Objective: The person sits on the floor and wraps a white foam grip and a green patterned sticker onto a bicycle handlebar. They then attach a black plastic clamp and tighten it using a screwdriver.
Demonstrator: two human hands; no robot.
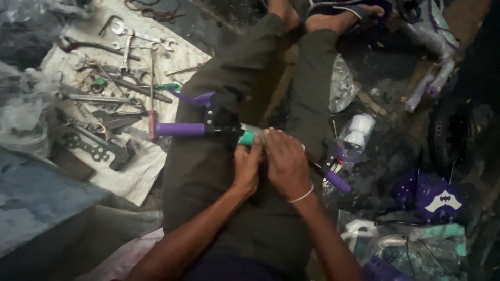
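Note:
A small bicycle handlebar (229,127) lies across my lap, with a purple grip (179,129) on its left end, a purple brake lever (195,99) above that, and another purple grip (338,182) at the lower right. My left hand (246,165) and my right hand (284,161) meet at the bar's middle. Both are closed around a teal part (247,138) there. A white band sits on my right wrist. What the fingers do under the hands is hidden.
A white cloth (133,179) at the left carries several spanners (127,44) and other hand tools. A wrapped white part (357,132), a small tyre (448,135), a purple panel (435,195) and plastic bags lie at the right. Sandalled feet (338,15) rest at the top.

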